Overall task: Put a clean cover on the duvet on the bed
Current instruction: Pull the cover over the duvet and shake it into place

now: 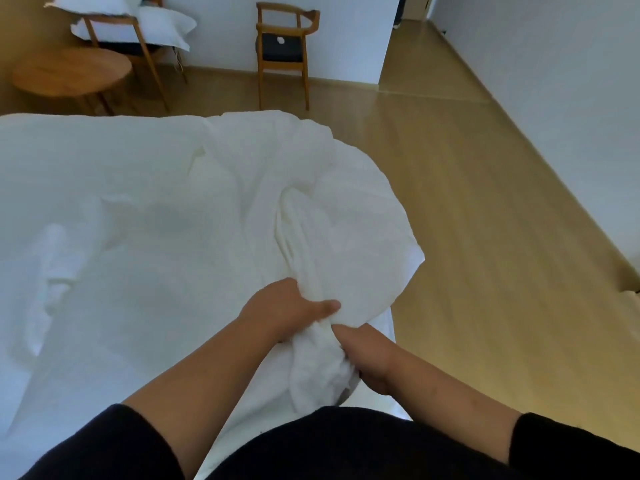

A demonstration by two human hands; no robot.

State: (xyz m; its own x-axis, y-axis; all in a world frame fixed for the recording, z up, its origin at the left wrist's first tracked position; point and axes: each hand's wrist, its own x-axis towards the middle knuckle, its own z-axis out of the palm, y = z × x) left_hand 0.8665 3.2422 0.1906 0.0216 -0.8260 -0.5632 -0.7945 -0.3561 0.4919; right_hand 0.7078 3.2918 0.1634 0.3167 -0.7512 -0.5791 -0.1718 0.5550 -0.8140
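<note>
Bed (pixel 86 202) under white duvet cover (pixel 311 209); left hand (pixel 287 310), right hand (pixel 370 358) grip bunched corner.

The bed (pixel 86 237) fills the left and near part of the scene, with the duvet (pixel 277 188) bunched on its right side — both hands grip it at the near edge, left hand (pixel 287 308) just left of right hand (pixel 367 358). Beyond the bed, far left, stands a table (pixel 69 72); behind it is a chair (pixel 114 32) holding pillows (pixel 138 24) — a second chair (pixel 284 46) stands to the right, against the far wall.
</note>
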